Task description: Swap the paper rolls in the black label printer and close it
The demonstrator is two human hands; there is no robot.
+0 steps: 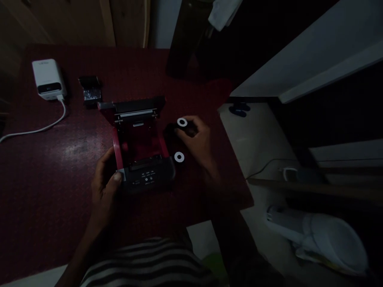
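Observation:
A small black and red printer [146, 179] with a row of marked buttons stands on the dark red table, its lid raised and its red inner bay bare. My left hand [104, 179] grips its left side, thumb on the front corner. To the right of the printer, my right hand [197, 137] pinches a dark piece with a white ring-shaped end [182, 118]; its body is too dark to make out. A second white ring [179, 152] with a dark centre lies nearer me, beside the printer's front right corner.
A white power bank [48, 75] with a plugged-in white cable [38, 130] rests at the back left. Beside it lies a black ribbon roll [89, 83]. A dark upright object [185, 44] stands at the back. The table's right edge drops to a pale floor [242, 139].

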